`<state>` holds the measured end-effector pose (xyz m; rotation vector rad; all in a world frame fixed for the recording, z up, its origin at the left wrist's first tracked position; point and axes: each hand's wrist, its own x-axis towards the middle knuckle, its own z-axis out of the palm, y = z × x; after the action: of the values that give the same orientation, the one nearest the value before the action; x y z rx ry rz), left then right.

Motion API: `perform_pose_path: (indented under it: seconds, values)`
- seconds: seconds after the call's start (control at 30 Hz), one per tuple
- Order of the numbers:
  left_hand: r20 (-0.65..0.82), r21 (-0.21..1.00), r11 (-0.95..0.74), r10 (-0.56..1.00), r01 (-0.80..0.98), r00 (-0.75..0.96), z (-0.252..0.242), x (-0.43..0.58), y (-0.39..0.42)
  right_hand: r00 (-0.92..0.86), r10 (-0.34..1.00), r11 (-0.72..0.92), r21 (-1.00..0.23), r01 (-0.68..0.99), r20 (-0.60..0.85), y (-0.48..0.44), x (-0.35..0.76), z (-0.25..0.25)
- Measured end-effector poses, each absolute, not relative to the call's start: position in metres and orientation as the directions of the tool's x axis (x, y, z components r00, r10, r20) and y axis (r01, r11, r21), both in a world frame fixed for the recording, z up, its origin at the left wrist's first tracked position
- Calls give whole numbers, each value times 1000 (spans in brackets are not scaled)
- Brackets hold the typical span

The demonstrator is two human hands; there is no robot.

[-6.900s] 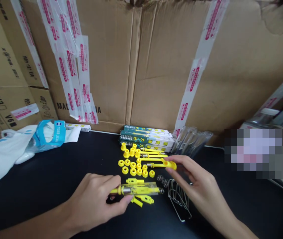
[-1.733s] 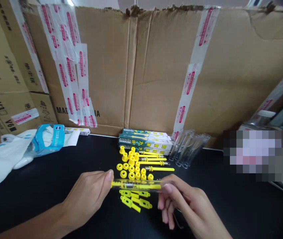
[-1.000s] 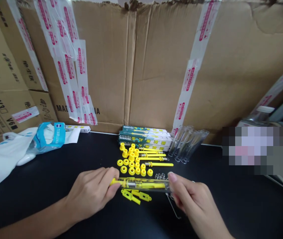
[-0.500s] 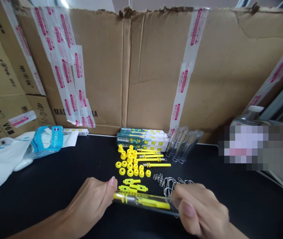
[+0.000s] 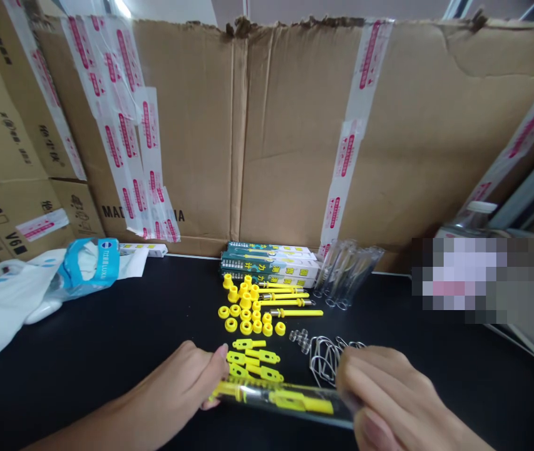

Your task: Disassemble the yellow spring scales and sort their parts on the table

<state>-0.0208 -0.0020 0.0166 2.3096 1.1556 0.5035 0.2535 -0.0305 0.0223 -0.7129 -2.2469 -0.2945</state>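
Clear plastic tube (image 5: 280, 401) with yellow parts inside, held at its ends, left hand (image 5: 177, 388) and right hand (image 5: 389, 401) closed on it above the black desk (image 5: 83, 351). Yellow clips (image 5: 252, 363) lie just past its upper edge; wire loops (image 5: 325, 360) sit just beside the right hand.

We've got only bare skin here: the left hand (image 5: 177, 385) sits low at about 7 o'clock, its bare left forearm (image 5: 92, 429) running out past the bottom edge of the head view, and the right hand (image 5: 389, 394) sits at about 4 o'clock, partly cut off by the frame. Fingers (image 5: 370, 376) on the right hand look long and slim, a bit soft with blur. We can make out short, trimmed nails, clearest on one left fingernail (image 5: 222, 351) at about 6 o'clock, and nothing worn shows on either arm.
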Motion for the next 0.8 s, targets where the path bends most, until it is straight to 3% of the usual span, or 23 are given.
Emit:
perform_pose_path:
  seconds: [0.07,0.17,0.27,0.37,0.43,0.5,0.63,0.8]
  values:
    - [83,640,-437,858,632,507,16,-21,2,-489,452,784,-71,617,746,-26,247,24]
    - [100,754,-352,896,555,433,20,-23,9,-192,695,567,-364,739,693,-20,239,19]
    - [4,947,-128,922,294,387,20,-25,21,107,891,263,-694,671,441,-15,238,10]
    - [-61,998,70,905,-7,420,12,-25,34,197,964,62,-867,494,180,-9,241,4]
    - [-37,989,94,903,-113,429,4,-22,38,176,982,-7,-922,388,66,-6,241,0]
    - [87,975,2,917,-222,389,-1,-17,35,102,994,-62,-955,289,-34,-5,237,-5]
    - [132,952,-17,922,-305,363,6,-9,17,-93,973,-198,-970,143,-212,-7,225,-12]
    - [65,921,96,918,-378,391,13,-12,15,-110,979,-157,-979,132,-172,-12,217,-1]
